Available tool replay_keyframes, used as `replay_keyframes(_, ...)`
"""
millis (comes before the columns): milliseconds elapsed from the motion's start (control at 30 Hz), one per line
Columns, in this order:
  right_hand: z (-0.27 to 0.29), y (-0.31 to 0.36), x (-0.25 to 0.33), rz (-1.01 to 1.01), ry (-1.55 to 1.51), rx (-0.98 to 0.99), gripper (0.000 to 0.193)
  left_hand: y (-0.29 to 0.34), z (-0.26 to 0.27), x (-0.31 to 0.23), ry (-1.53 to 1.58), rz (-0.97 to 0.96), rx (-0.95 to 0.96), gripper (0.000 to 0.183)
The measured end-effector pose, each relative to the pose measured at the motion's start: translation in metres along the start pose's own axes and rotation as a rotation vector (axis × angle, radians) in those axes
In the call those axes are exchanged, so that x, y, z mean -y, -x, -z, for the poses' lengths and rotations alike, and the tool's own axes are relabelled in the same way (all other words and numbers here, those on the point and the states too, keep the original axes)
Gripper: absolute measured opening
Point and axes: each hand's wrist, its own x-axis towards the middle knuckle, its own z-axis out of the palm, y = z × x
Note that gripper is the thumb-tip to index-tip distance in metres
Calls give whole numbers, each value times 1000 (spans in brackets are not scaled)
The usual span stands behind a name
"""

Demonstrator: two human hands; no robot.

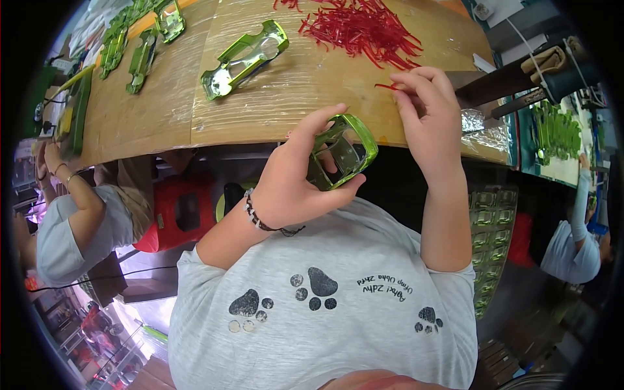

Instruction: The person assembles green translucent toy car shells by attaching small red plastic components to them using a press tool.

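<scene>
Over the near edge of the table, my left hand [286, 169] is closed around a shiny green toy car body shell [365, 140] with window openings. The shell is tilted, its hollow frame partly covered by my fingers. To its right, my right hand [434, 120] pinches a thin red strip [385, 86] between thumb and fingertips, above the tabletop. A loose heap of similar red strips [361, 32] lies just beyond that hand. Farther left on the table rests another green car shell [220, 83], apart from both hands.
Several more green shells [140, 64] line the table's [260, 123] far left. A dark bar-like fixture [494, 84] juts in from the right. Beside my right arm stands a tray of green parts [491, 244]. Co-workers sit left [84, 214] and right [572, 250], near a red stool [166, 218].
</scene>
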Motion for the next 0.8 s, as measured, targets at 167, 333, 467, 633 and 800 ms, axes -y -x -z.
replay_keyframes(167,5,2,6,-57,-138,40,18,-1,-4,0,9,-29,0,85)
replay_keyframes(333,19,18,32,-103,-396,38,22,-5,-1,-1,-225,-198,-18,80)
replay_keyframes(467,22,38,52,-29,-503,-103,34,-10,-3,1,-437,-421,-40,78)
replay_keyframes(633,25,50,48,205,-255,-195,40,-14,-8,0,-515,-480,-49,78)
replay_keyframes(800,28,60,47,344,-70,-213,45,-13,-10,-3,-531,-531,-45,79)
